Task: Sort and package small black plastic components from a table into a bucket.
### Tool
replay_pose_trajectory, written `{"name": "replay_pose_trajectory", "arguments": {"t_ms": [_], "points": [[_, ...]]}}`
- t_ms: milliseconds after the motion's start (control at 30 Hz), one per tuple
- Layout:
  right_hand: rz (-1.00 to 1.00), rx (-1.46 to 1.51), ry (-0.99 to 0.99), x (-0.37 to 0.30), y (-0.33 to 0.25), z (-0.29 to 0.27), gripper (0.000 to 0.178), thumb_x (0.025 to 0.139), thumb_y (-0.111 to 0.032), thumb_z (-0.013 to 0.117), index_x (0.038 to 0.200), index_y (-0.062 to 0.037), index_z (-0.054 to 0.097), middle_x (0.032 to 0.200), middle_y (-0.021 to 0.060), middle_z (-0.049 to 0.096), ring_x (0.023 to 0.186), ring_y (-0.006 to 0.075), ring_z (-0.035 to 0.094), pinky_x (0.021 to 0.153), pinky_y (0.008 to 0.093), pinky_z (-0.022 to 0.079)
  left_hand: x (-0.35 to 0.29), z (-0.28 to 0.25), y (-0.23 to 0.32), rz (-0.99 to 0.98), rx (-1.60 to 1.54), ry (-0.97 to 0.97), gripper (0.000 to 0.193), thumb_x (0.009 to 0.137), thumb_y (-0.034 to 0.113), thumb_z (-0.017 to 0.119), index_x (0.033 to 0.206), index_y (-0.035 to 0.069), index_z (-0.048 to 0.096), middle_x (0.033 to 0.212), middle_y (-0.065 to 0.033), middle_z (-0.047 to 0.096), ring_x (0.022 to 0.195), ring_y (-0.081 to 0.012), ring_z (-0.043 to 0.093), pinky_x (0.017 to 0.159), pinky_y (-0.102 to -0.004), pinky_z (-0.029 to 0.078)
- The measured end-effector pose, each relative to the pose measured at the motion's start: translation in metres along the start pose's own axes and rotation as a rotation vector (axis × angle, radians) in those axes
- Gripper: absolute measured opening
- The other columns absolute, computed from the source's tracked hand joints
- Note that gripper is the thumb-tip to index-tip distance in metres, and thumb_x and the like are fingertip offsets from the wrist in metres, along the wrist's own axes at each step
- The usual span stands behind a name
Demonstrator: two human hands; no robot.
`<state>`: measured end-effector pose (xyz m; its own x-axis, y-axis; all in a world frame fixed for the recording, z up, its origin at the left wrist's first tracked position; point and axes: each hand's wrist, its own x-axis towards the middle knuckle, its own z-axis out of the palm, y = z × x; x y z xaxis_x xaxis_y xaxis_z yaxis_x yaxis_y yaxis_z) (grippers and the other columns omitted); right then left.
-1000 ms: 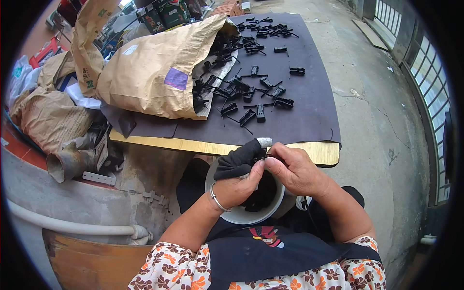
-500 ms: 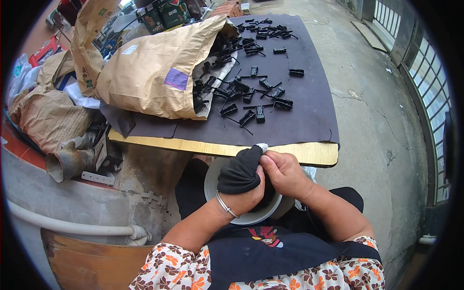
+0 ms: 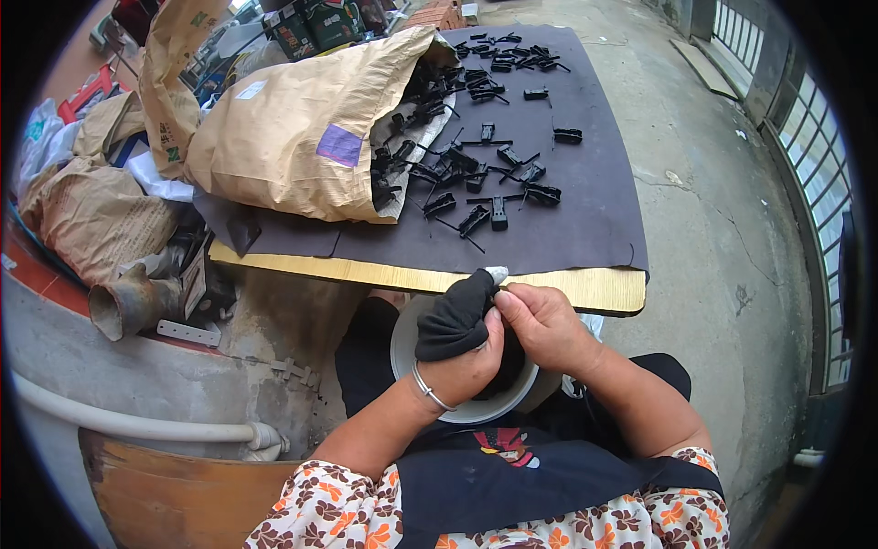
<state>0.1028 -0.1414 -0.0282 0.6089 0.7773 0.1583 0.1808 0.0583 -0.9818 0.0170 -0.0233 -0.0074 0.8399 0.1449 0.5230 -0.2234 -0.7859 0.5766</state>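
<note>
- Two floral sleeves (image 3: 320,503), white with orange and brown, frame a dark apron (image 3: 457,489) that bears a colourful figure.
- To the left lie a brown board (image 3: 174,489) and a white pipe (image 3: 137,421) with an elbow at its end.
- Between the dark-clad knees stands a pale bucket (image 3: 400,357), its dark contents too dim to make out.
- The left hand (image 3: 466,361), a silver bracelet (image 3: 426,389) at its wrist, is over the bucket; a black cloth (image 3: 453,320) with a whitish tip covers its fingers, and its bare thumb points up toward the other hand. Its grip is hidden, so I cannot tell what it grasps.
- The right hand (image 3: 549,329), bare, meets it, fingers curled and thumb beside the forefinger; whether something is pinched there I cannot tell.
- Just beyond both is the counter (image 3: 439,271), with a yellow front edge and a dark sheet (image 3: 599,210) over its top.
- Black parts (image 3: 498,215), small blocks with thin stems, lie scattered on the sheet, some near the front, others clustered at the far end.
- More of them fill the mouth of a brown paper bag (image 3: 283,156), which lies on its side at the counter's left and carries a purple patch (image 3: 339,145).
- Left of the counter are a rusty fitting (image 3: 133,306) and a crumpled bag (image 3: 96,220).
- Farther right, concrete floor (image 3: 713,274) runs to a barred railing (image 3: 814,183).
- Bricks (image 3: 433,16) sit past the far end.
</note>
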Motion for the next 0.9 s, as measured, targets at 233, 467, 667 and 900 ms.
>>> {"name": "replay_pose_trajectory", "arguments": {"t_ms": [233,467,667,900], "points": [[-0.007,-0.05,0.073,-0.001,0.008,0.008,0.027,0.093,-0.018,0.047,0.074,0.0012,0.05,0.058,0.0067,0.044,0.057,0.0125,0.038,0.055,0.0291,0.04,-0.003,0.001,-0.002,-0.001,0.124,-0.075,0.033,0.079,0.001,0.051,0.112,-0.005,0.051,0.103,-0.0192,0.057,0.093,-0.0308,0.058,0.083,-0.0353,0.044],[-0.008,-0.054,0.003,0.001,0.003,-0.007,0.024,0.092,-0.019,0.05,0.079,0.0012,0.052,0.066,0.0055,0.05,0.062,0.0106,0.042,0.057,0.0273,0.04,-0.002,-0.016,-0.006,-0.448,-0.473,-0.122,0.04,0.082,0.005,0.06,0.12,-0.004,0.048,0.091,-0.0074,0.061,0.078,-0.0104,0.055,0.071,-0.0223,0.044],[-0.051,-0.31,-0.129,-0.001,0.0,-0.013,0.014,0.08,-0.005,0.059,0.092,0.0007,0.061,0.064,0.0088,0.058,0.056,0.0127,0.052,0.057,0.0254,0.044,0.001,-0.026,-0.008,-0.559,-0.8,-0.057,0.04,0.085,0.006,0.059,0.122,-0.004,0.046,0.087,-0.0018,0.058,0.072,-0.005,0.05,0.066,-0.0175,0.042],[-0.232,-0.288,-0.019,0.002,-0.005,-0.018,0.012,0.078,-0.007,0.064,0.087,0.0006,0.062,0.072,0.0124,0.063,0.063,0.0204,0.062,0.06,0.028,0.048,-0.005,-0.019,-0.017,-0.42,-0.439,-0.089,0.038,0.088,0.007,0.051,0.123,-0.005,0.043,0.088,-0.0035,0.056,0.075,-0.0086,0.052,0.068,-0.0212,0.043]]}}
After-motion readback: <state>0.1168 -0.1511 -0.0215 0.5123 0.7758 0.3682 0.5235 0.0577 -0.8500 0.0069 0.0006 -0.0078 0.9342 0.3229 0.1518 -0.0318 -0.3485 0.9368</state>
